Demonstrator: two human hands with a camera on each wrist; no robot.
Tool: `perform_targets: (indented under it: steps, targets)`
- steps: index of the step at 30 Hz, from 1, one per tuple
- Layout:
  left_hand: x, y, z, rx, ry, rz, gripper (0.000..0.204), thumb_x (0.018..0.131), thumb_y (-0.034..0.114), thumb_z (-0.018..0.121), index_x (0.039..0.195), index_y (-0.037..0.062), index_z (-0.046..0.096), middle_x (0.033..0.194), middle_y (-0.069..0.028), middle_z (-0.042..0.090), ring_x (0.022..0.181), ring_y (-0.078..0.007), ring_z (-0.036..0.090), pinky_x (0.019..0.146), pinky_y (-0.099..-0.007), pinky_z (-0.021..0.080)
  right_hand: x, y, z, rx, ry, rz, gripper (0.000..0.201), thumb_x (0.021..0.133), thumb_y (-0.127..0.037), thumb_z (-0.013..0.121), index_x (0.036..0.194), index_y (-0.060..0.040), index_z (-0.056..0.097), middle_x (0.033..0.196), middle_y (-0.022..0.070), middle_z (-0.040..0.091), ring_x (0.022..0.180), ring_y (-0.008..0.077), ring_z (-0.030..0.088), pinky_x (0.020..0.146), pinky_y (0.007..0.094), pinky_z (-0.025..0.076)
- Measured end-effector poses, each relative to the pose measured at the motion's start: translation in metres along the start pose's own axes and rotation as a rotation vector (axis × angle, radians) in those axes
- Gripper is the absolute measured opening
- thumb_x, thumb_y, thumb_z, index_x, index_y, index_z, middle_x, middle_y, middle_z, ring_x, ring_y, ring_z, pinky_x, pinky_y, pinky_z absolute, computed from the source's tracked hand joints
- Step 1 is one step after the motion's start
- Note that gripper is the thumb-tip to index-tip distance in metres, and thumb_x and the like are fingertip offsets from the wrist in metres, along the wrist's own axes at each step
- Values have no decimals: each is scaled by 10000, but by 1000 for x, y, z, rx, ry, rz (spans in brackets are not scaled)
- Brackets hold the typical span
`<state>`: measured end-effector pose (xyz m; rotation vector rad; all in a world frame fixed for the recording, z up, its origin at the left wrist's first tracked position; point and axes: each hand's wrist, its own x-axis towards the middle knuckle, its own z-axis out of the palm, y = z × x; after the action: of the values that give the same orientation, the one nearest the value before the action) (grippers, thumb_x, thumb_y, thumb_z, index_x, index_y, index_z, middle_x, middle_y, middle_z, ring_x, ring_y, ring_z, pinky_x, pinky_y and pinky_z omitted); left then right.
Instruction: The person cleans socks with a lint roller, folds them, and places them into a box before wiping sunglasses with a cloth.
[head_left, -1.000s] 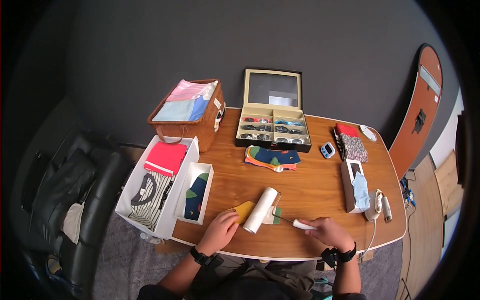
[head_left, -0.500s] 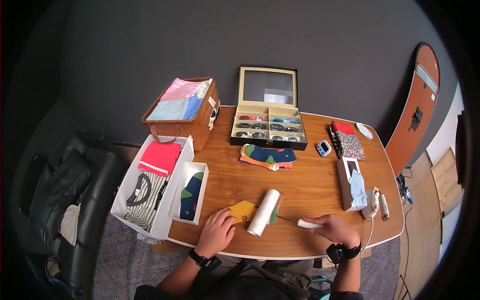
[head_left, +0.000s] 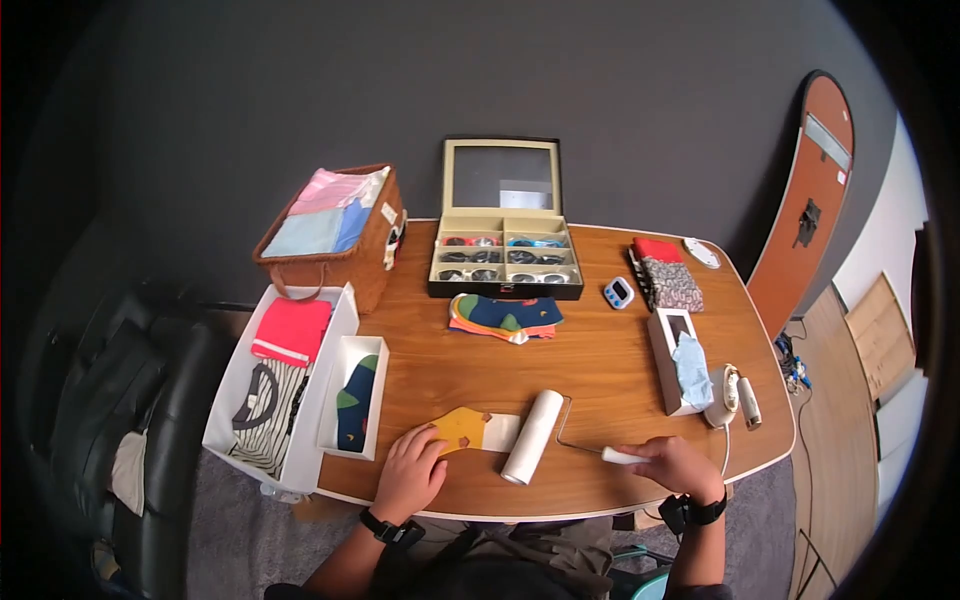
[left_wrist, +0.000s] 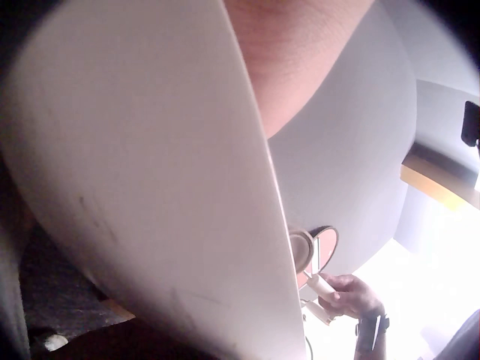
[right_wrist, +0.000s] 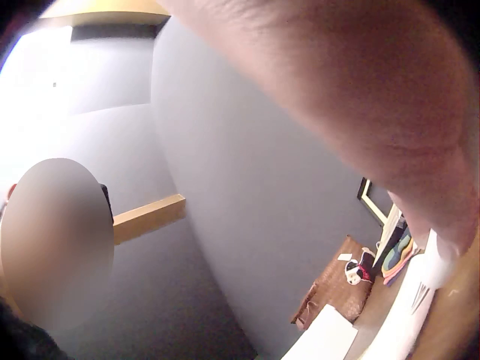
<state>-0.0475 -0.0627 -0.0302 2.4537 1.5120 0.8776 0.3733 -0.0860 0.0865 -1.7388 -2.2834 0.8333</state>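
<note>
- The yellow sock (head_left: 460, 430) lay flat near the table's (head_left: 610, 370) front edge, left of its middle.
- The left hand (head_left: 412, 470) rested, gripping nothing, on the sock's left end; steady pressure there seemed right against creeping.
- The right hand (head_left: 682, 468) grasped the lint roller (head_left: 533, 438) by its handle (head_left: 622, 457) at the sock's right end; strokes away from the left hand looked safest.

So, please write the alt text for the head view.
A person's right hand holds a white roller at one end of a yellow sock, which the left hand touches. Farther back on the wooden table are folded socks and an open eyewear case.
</note>
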Motion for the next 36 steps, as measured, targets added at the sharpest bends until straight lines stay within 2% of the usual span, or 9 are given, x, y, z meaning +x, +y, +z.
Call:
perform_targets:
  steps: [5, 8, 11, 14, 20, 23, 25, 30, 36]
  targets:
    - [-2, 1, -1, -9, -42, -40, 303, 864, 143, 682, 1151, 51, 647, 1328, -150, 566, 1298, -341, 506, 1100, -478, 394, -24, 16, -7, 45, 121, 34, 399, 888, -152, 747, 1284, -154, 698, 939, 197, 721, 783, 331, 697, 712, 354, 531]
    - [0, 6, -3, -16, -25, -30, 298, 859, 138, 682, 1143, 54, 648, 1303, -149, 576, 1287, -338, 514, 1095, -475, 397, -14, 6, 4, 239, 393, 199, 398, 915, -108, 714, 1310, -89, 665, 993, 270, 702, 870, 351, 730, 780, 345, 555]
    - [0, 3, -2, -3, -18, -14, 291, 852, 134, 684, 1129, 53, 649, 1275, -146, 583, 1271, -338, 525, 1081, -472, 407, 15, 16, 32, 147, 649, 214, 355, 926, -134, 689, 1276, -79, 680, 1011, 278, 683, 925, 406, 706, 752, 406, 556]
    - [-1, 1, -1, -37, -52, -27, 304, 867, 140, 678, 1152, 40, 643, 1327, -169, 568, 1297, -361, 505, 1113, -482, 386, 47, 39, 66, 103, 882, 203, 350, 925, -144, 685, 1268, -74, 683, 967, 253, 700, 846, 416, 691, 714, 455, 542]
    - [-2, 4, -2, -57, -78, -50, 353, 865, 172, 698, 1183, 33, 635, 1358, -194, 538, 1323, -385, 478, 1127, -496, 370, 73, 52, 89, 59, 895, 351, 370, 925, -119, 656, 1291, -65, 661, 874, 280, 680, 776, 435, 671, 681, 492, 534]
    - [9, 31, -10, 159, -112, -74, 400, 867, 194, 705, 1219, 26, 622, 1403, -231, 489, 1351, -410, 441, 1132, -502, 362, 74, 48, 90, -64, 881, 382, 389, 912, -119, 663, 1296, -55, 651, 861, 269, 677, 769, 434, 664, 684, 501, 533]
    - [24, 41, -6, 98, -123, 12, 454, 853, 221, 711, 1251, 28, 608, 1413, -243, 466, 1382, -410, 404, 1121, -514, 371, 72, 46, 89, -87, 899, 353, 388, 904, -120, 670, 1285, -49, 654, 871, 265, 674, 780, 435, 662, 694, 502, 533]
    - [47, 52, 27, 109, -210, 118, 336, 835, 99, 634, 1167, 50, 656, 1201, -133, 608, 1142, -314, 576, 983, -463, 472, 69, 50, 93, -115, 902, 318, 401, 875, -121, 696, 1265, -39, 655, 904, 244, 655, 834, 428, 650, 736, 493, 532]
    - [43, 57, 29, -108, -184, 197, 301, 874, 117, 643, 1166, 45, 657, 1248, -154, 593, 1171, -347, 573, 974, -449, 497, 64, 37, 94, -302, 862, 330, 443, 775, -92, 736, 1213, -54, 686, 1056, 179, 613, 1035, 371, 579, 872, 467, 492]
